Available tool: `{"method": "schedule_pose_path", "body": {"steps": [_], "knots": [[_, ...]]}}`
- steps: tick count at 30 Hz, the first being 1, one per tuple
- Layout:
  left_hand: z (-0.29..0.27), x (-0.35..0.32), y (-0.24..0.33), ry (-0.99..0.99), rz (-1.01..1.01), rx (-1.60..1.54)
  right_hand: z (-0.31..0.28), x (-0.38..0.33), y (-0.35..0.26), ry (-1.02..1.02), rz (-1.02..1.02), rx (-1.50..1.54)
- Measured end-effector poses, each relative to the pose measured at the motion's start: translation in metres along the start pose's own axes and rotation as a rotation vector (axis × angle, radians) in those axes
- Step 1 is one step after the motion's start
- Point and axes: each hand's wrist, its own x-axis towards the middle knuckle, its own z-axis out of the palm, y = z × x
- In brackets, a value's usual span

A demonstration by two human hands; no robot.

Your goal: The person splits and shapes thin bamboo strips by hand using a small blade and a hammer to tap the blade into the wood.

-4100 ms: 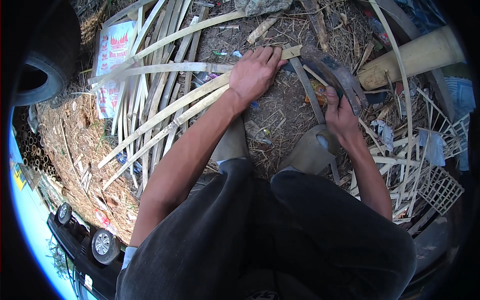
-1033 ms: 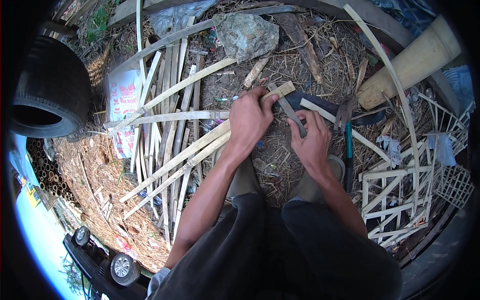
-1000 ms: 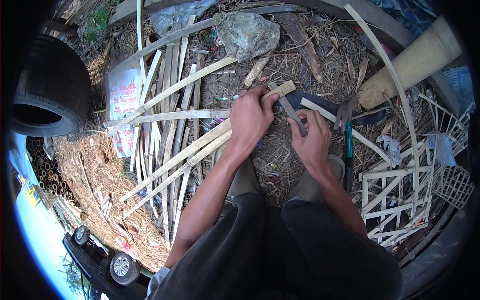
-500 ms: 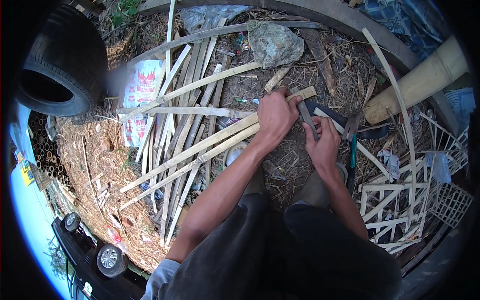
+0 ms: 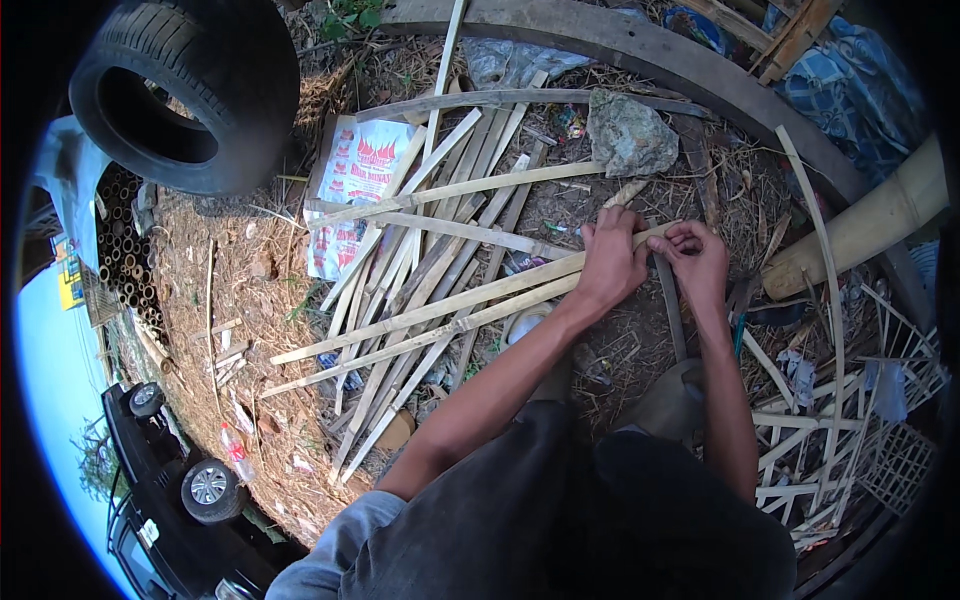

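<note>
Two long pale bamboo slats (image 5: 430,317) run side by side from the lower left up to my hands. My left hand (image 5: 612,258) is closed round them near their upper right end. At that end the fingers of my right hand (image 5: 697,262) are pinched together on a slat, close to my left fingers. A dark flat strip (image 5: 670,310) extends from between my hands down toward my right foot; its upper end is partly hidden by my fingers.
More bamboo slats (image 5: 480,215) lie piled at left, over a printed sack (image 5: 355,180). A rock (image 5: 632,135) rests on slats beyond my hands. A thick bamboo pole (image 5: 860,225) and a slat lattice (image 5: 800,440) are at right. A tyre (image 5: 190,95) stands far left.
My right hand has moved up from the dark strip to the slats' end. The dark strip now points down toward my foot. The view has shifted, so the scene sits lower and farther right.
</note>
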Motion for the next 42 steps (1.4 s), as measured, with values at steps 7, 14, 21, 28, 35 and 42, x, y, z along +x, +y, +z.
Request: {"method": "schedule_pose_path", "body": {"steps": [7,14,21,28,35,42], "knots": [[-0.069,-0.023,-0.006,0.071,0.098,-0.229,0.001,-0.002,-0.004,-0.019,-0.011,0.002],[-0.286,-0.079,-0.134,0.538,-0.412,0.499,0.003,-0.004,-0.009,-0.008,-0.007,-0.011],[-0.324,-0.067,-0.218,0.101,-0.360,0.764,-0.002,-0.002,0.002,0.030,-0.044,-0.012],[-0.325,-0.074,-0.267,0.182,-0.334,0.561,-0.002,-0.003,-0.001,0.019,-0.060,-0.030],[-0.331,-0.068,-0.279,0.104,-0.289,0.564,-0.002,-0.004,0.002,0.034,-0.045,-0.030],[-0.325,-0.068,-0.277,0.195,-0.385,0.441,-0.002,-0.003,0.004,0.024,-0.075,-0.029]]}}
